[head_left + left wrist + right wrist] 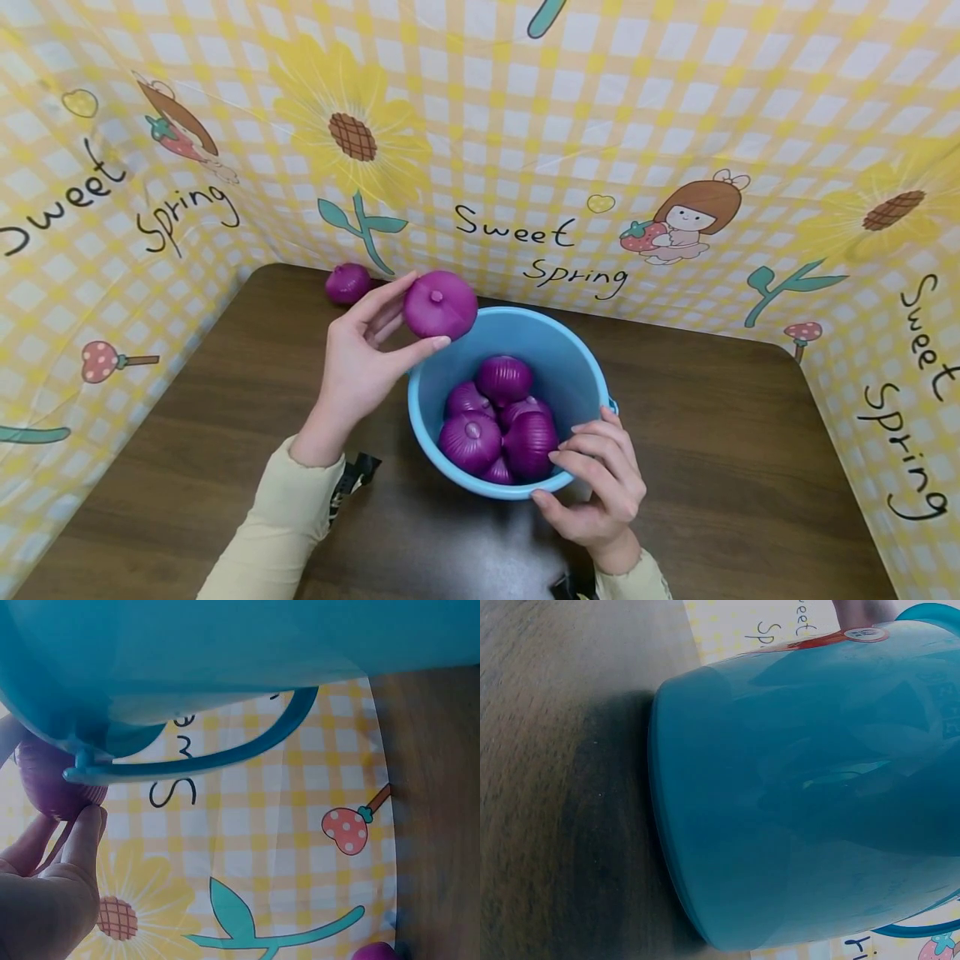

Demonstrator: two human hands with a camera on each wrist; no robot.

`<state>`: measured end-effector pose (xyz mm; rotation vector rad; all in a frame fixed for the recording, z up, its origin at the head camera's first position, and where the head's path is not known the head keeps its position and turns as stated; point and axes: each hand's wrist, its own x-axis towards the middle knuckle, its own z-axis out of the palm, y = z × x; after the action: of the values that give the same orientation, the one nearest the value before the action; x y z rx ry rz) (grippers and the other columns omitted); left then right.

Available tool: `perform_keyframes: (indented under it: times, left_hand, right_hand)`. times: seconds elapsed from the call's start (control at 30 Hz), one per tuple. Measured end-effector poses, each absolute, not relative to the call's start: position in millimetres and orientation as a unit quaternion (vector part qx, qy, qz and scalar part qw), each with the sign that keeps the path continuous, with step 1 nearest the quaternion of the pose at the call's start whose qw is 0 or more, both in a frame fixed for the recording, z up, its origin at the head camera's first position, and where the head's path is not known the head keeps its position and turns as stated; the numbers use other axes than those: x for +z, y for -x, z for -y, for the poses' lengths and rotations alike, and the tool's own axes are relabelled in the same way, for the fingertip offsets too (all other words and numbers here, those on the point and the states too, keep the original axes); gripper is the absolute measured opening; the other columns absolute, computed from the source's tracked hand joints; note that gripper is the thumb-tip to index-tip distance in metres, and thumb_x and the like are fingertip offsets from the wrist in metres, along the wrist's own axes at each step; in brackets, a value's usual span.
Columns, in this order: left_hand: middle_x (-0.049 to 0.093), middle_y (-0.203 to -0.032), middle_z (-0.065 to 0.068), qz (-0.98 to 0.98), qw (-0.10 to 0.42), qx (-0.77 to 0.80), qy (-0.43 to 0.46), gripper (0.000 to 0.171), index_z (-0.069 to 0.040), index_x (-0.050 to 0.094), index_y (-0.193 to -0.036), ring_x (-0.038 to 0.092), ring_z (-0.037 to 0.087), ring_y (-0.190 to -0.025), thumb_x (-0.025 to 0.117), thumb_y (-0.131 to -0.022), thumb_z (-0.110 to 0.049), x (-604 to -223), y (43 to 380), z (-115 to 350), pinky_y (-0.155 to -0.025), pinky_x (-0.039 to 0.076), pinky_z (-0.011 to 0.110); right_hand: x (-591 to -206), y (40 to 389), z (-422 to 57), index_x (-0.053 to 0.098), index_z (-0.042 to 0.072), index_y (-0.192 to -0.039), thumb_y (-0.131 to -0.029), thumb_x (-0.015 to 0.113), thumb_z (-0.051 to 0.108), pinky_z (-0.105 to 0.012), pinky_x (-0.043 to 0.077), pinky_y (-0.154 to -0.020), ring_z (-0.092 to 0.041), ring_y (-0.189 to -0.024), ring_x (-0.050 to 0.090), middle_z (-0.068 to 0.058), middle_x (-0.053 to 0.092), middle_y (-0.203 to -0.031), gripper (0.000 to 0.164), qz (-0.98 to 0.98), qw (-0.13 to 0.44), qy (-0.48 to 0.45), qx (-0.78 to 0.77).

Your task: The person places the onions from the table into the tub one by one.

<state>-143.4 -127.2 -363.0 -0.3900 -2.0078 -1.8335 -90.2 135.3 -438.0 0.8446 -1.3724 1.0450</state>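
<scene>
My left hand [356, 358] holds a purple onion [442, 312] between thumb and fingers, above the left back rim of a blue bucket [577, 358]. In the left wrist view, this onion [56, 784] shows partly behind the bucket's handle [225, 759]. Several glossy purple onions [504, 379] lie inside the bucket. My right hand [600, 475] grips the bucket's right front rim, fingers over the edge and thumb outside. The right wrist view is mostly filled by the bucket's side [795, 787]; the right hand's grip is hidden there.
Another purple onion [348, 283] lies at the back left of the dark wooden table [712, 450]. A yellow checked cloth [480, 125] with flowers and lettering stands like walls around the back and both sides.
</scene>
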Motion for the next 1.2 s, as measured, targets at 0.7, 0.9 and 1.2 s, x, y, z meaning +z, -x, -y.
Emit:
perform_keyframes:
  times: [0.7, 0.9, 1.2]
  left_hand:
    - [0.064, -0.133, -0.007, 0.754, 0.16, -0.607, 0.194, 0.072, -0.018, 0.065, -0.139, 0.061, 0.014, -0.122, 0.093, -0.074, -0.007, -364.2, 134.5, 115.1, -0.098, 0.051, 0.032]
    - [0.063, -0.134, -0.007, 0.763, 0.146, -0.597, 0.203, 0.072, -0.019, 0.065, -0.139, 0.061, 0.013, -0.122, 0.094, -0.073, -0.01, -365.6, 133.3, 110.8, -0.097, 0.051, 0.031]
    - [0.063, -0.134, -0.007, 0.771, 0.138, -0.585, 0.209, 0.073, -0.018, 0.065, -0.138, 0.061, 0.013, -0.121, 0.095, -0.072, -0.014, -368.7, 132.2, 105.6, -0.097, 0.052, 0.03]
  right_hand:
    - [-434.9, 89.2, -132.8, 0.069, -0.001, -0.069, -0.086, 0.081, 0.04, -0.052, 0.047, -0.1, -0.037, -0.069, 0.057, -0.014, 0.062, -0.068, 0.046, 0.581, 0.573, -0.357, 0.454]
    - [-434.7, 89.5, -133.1, 0.07, -0.001, -0.069, -0.086, 0.081, 0.039, -0.052, 0.047, -0.101, -0.036, -0.07, 0.058, -0.015, 0.062, -0.068, 0.045, 0.581, 0.573, -0.358, 0.454]
    - [-436.0, 89.9, -132.9, 0.07, -0.001, -0.069, -0.085, 0.081, 0.04, -0.052, 0.047, -0.101, -0.035, -0.07, 0.058, -0.015, 0.062, -0.068, 0.045, 0.581, 0.573, -0.357, 0.455]
